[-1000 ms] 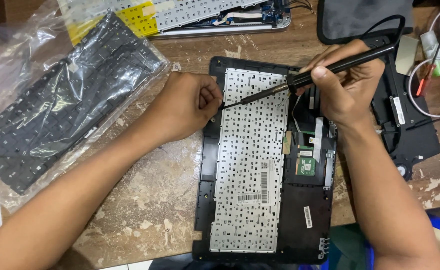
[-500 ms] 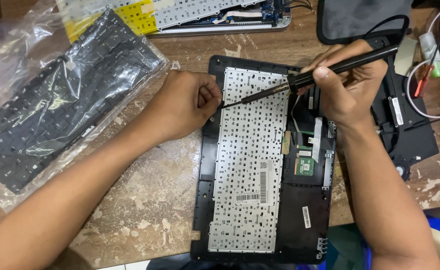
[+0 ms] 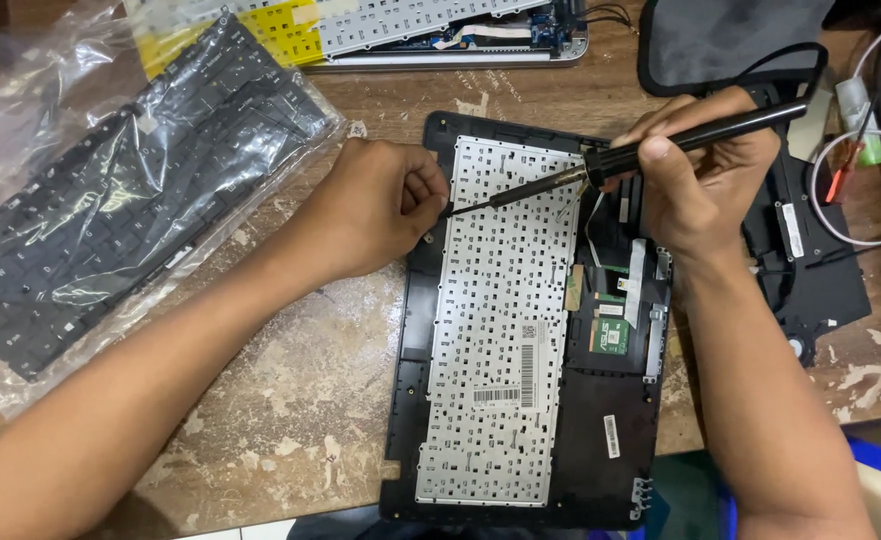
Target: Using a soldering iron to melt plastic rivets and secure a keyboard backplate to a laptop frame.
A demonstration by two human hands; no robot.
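Scarred wooden workbench (image 3: 291, 400), paint-flecked, crowded with laptop parts. Head view only, looking straight down.

Dead centre: black laptop palmrest shell (image 3: 601, 480) lying face-down, silver keyboard backplate (image 3: 501, 330) seated in it, ribbon cables and a small green circuit board (image 3: 611, 335) exposed just beside its right edge. Upper left: replacement keyboard in a clear plastic bag (image 3: 131, 190), sealed, untouched, well apart from the shell. Top edge: another opened laptop chassis (image 3: 441, 30). Far right: black battery-like part (image 3: 811, 270) and loose cables.

Progress, as a judgement: early going. Backplate not yet lifted out, new keyboard not yet unbagged, work confined to the backplate's upper-left corner.

Left hand (image 3: 376, 205): curled into a loose fist, fingertips pinched together at the shell's left rim, touching the frame right where the tool tip lands; what sits between them too small to tell. Forearm angled in from lower left.

Right hand (image 3: 706, 175): wrapped pen-style around a black soldering iron (image 3: 651, 150), thumb on top, shaft slanting down-left, tip meeting the backplate edge beside the left fingers. Forearm rising from lower right.
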